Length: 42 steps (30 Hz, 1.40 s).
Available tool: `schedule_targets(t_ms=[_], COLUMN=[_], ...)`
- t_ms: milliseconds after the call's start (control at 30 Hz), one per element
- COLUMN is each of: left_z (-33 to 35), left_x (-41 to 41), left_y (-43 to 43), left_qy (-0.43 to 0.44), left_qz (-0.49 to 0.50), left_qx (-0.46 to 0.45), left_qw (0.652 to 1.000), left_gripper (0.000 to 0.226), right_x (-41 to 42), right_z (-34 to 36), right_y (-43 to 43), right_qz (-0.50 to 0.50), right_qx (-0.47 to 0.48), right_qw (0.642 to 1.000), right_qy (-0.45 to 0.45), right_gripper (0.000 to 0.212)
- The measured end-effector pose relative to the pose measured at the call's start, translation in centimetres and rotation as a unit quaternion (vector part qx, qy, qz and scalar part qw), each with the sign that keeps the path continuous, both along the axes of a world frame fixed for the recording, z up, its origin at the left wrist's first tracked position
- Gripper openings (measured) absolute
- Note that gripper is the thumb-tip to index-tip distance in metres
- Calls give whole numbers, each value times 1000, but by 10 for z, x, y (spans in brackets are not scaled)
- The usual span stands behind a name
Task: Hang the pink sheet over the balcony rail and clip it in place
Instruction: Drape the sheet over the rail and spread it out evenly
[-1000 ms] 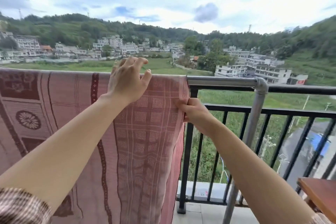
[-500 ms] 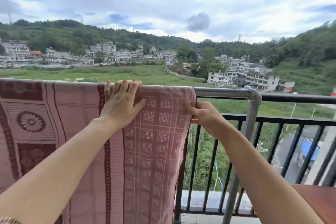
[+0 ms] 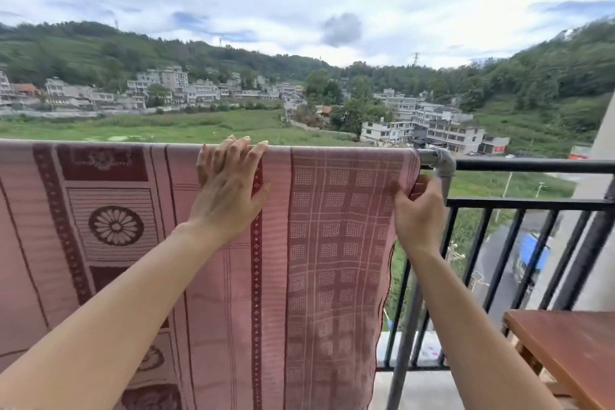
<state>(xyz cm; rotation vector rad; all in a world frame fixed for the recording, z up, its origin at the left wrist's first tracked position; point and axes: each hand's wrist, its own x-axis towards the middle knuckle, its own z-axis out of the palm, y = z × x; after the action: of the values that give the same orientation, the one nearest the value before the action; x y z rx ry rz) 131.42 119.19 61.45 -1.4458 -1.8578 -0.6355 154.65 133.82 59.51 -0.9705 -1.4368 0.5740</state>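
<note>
Centre frame, our left hand [image 3: 229, 196] presses the pink sheet [image 3: 332, 260], grip apart; our right hand [image 3: 419, 216] pinches its right edge.

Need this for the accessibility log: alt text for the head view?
A pink patterned sheet hangs over a grey balcony rail; the left hand lies flat on it at the top, the right hand pinches its right edge. Beyond lie fields, village houses and wooded hills.
</note>
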Motion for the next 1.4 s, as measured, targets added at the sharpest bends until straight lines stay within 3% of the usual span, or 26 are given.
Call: schedule_targets(t_ms=[67, 133, 267, 467, 667, 800, 1100, 1233, 1400], left_z=[-2, -2, -3, -8, -32, -46, -50, -50, -46], left_x=[-5, -12, -38, -100, -188, -243, -359, -412, -499], left_y=[0, -5, -35, -114, -225, -310, -463, -503, -534], left_qy=[-1, -10, -40, -86, -106, -171, -291, -324, -304], left_qz=[-3, 5, 43, 131, 248, 300, 375, 391, 393], left_qx=[-2, -2, 15, 5, -50, -60, 41, 58, 64], left_qw=[1000, 1000, 998, 988, 962, 937, 879, 860, 865], left_gripper=[57, 57, 53, 55, 55, 55, 40, 40, 41], right_x=[-9, -22, -80, -198, -314, -391, -549, -609, -686], right_z=[1, 7, 15, 21, 8, 1, 4, 16, 47], right_y=[-13, -31, -67, -137, -226, -296, -429, -466, -498], right_qz=[-80, -92, 41, 171, 260, 319, 380, 384, 330], right_qx=[95, 184, 271, 340, 363, 354, 371, 400, 476], right_qw=[992, 976, 937, 873, 827, 807, 760, 744, 737], right_qy=[-20, -76, -217, -306, -341, -348, -374, -372, -349], right_gripper=[35, 40, 31, 32, 32, 38, 35, 34, 34])
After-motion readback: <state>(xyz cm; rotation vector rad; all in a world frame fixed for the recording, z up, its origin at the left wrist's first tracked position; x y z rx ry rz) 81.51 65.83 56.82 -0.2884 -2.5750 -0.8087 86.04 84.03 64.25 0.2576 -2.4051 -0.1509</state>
